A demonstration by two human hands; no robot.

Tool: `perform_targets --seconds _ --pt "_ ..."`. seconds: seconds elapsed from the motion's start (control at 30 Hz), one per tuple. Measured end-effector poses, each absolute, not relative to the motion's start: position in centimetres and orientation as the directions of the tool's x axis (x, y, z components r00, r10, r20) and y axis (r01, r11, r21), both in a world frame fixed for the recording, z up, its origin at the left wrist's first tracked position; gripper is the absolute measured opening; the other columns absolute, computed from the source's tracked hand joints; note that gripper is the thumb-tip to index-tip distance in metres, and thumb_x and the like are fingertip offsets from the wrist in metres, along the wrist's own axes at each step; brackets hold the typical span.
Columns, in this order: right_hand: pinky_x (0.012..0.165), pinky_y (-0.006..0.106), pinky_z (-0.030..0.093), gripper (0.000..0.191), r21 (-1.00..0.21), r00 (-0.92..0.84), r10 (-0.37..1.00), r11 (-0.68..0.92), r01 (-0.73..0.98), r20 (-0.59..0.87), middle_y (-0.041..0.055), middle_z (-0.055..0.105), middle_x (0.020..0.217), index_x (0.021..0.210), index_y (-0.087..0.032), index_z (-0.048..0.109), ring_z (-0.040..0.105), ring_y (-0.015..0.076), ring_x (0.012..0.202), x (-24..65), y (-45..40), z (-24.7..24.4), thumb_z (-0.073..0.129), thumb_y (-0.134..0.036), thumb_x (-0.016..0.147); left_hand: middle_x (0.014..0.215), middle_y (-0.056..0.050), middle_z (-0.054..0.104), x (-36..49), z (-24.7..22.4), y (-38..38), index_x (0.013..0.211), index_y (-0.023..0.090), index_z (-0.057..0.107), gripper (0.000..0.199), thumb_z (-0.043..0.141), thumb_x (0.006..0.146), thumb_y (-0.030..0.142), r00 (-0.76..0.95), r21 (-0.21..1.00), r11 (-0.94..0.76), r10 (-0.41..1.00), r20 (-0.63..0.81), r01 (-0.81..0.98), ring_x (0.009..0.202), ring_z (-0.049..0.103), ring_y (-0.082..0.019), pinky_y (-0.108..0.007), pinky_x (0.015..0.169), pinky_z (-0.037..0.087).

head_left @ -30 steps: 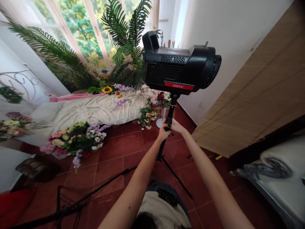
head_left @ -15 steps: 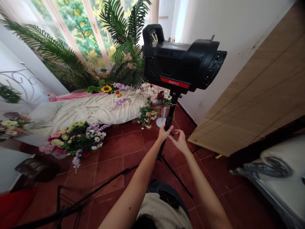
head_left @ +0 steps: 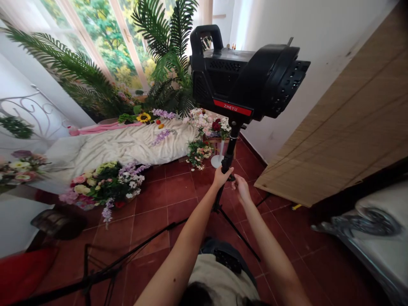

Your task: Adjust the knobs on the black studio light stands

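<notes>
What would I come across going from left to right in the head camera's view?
Pastel flower bunch → sunflower → small red fruit → black ZHEYU lamp → cream furniture with silver carving.

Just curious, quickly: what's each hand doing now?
Left hand: closed around the black stand.
Right hand: fingers curled beside the stand; grip can't be told.

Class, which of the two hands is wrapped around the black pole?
The left hand, gripping the pole below the lamp; the right hand has only its fingertips near the knob.
</notes>
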State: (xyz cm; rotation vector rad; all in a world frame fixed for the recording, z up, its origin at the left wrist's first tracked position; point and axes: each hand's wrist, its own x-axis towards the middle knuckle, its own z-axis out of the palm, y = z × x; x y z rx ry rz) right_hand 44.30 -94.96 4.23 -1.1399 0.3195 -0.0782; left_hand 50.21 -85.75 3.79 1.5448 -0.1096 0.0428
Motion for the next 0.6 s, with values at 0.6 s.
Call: perform_targets --seconds 0.6 --pt "0.054 0.027 0.040 0.061 -0.930 0.963 -0.265 -0.362 -0.060 0.041 0.0056 0.061 0.058 0.062 -0.020 0.054 0.055 0.0194 0.056 42.6 -96.6 3.6 0.028 -0.073 0.080 0.057 0.000 0.055 50.3 3.3 -86.1 0.073 0.014 0.058 0.039 0.069 0.064 0.050 0.997 0.997 0.040 -0.040 0.063 -0.061 0.049 0.052 -0.012 -0.025 0.051 0.044"
